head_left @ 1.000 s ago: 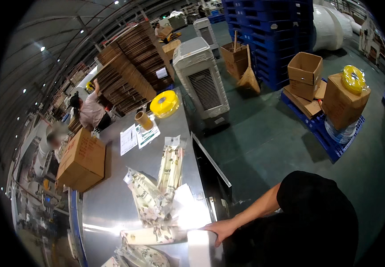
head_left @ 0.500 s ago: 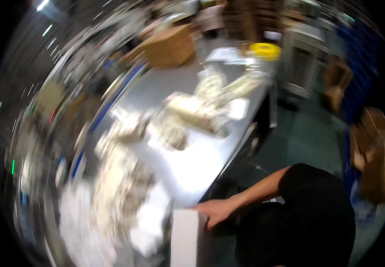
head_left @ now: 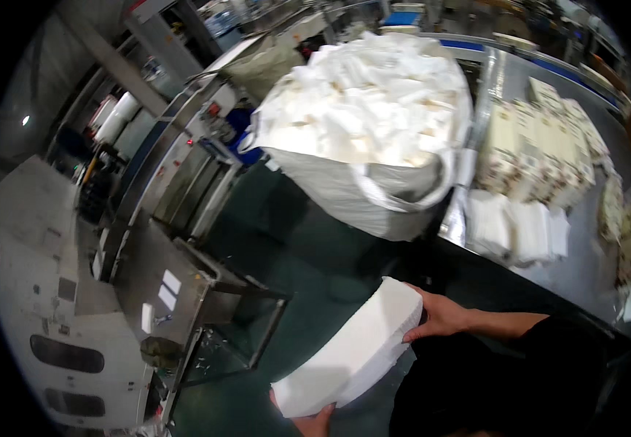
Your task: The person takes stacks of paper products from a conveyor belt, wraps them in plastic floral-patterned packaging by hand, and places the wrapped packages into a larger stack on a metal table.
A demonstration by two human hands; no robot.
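A long white stack of paper tissues (head_left: 348, 349) is held at a slant above the floor, its lower end toward the left. At that lower end my left hand (head_left: 312, 422) grips it, fingers partly hidden beneath. My right hand (head_left: 439, 317) clasps the upper end, the thumb along its side. To the right, on a metal table (head_left: 567, 273), lie several shorter white tissue stacks (head_left: 516, 226). Behind these stand several cream packs (head_left: 538, 149) with a printed pattern.
A large white woven bag (head_left: 374, 193), heaped with loose white paper (head_left: 366, 102), stands ahead on the green floor (head_left: 257, 240). At the left are a metal work table (head_left: 159, 262) and a pale machine housing (head_left: 31, 306). A blue-edged conveyor (head_left: 549, 69) runs behind the packs.
The view has swung left, from the packs on the table toward the bag and machines. The white stack has come up into view, and my left hand now shows on it.
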